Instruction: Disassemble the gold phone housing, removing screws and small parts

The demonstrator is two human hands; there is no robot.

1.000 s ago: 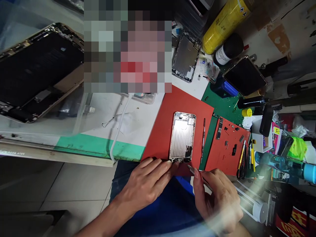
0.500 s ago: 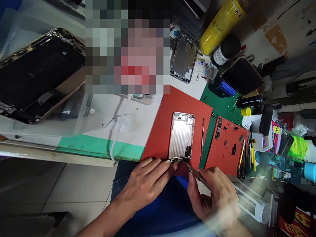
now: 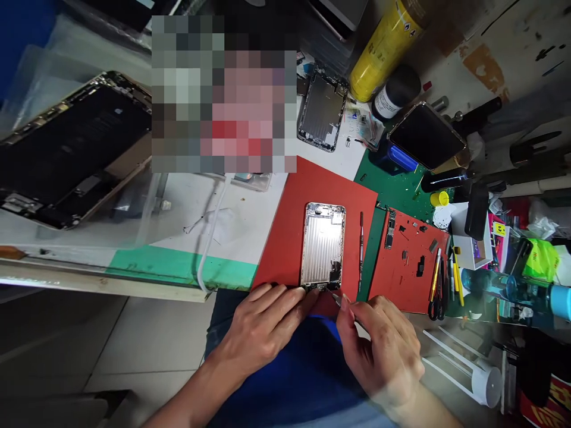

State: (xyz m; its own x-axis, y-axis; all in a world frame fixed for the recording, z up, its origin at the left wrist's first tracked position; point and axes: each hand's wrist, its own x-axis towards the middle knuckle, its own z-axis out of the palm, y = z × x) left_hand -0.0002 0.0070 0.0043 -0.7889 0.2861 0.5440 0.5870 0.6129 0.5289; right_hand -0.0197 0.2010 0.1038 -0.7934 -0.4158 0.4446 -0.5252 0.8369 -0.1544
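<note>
Seeming stiff, the lower-centre phone housing (image 3: 322, 246)—best held by side rims (image 3: 343, 238)—is touched by the left hand (image 3: 263, 321), grip unclear, a tool (image 3: 337, 299) pinched by the right hand (image 3: 379, 342).

Two hands (image 3: 270, 327) (image 3: 381, 348), two red mats (image 3: 283, 238) (image 3: 386, 288), one yellow can (image 3: 381, 53), one blue-capped bottle (image 3: 513, 288), one white cable (image 3: 211, 229).

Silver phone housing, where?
Head view, just right of centre: the housing lies on a red mat, left of the loose slim tool, its near end at the left hand.
</note>
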